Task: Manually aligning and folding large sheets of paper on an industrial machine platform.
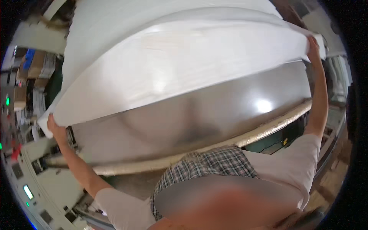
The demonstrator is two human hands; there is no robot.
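Note:
A wide sheet of white material [165, 65] stretches between my two hands, its near edge raised over a shiny metal surface [214, 115]. I cannot tell whether it is cloth or film. My left hand [56, 128] is closed on the sheet's left corner. At the far right, my right hand [313, 46] grips the other corner, with the arm reaching well forward. Behind the held edge, more of the white material lies in a broad layer. Some fingertips of both hands are hidden by the folds.
A padded, wrapped bar [268, 132] runs along the metal surface's near edge, in front of my body. At the left stand a pale machine panel [42, 191] with a lit display and green lights, and cardboard boxes [37, 63]. Machine parts [339, 73] flank the right side.

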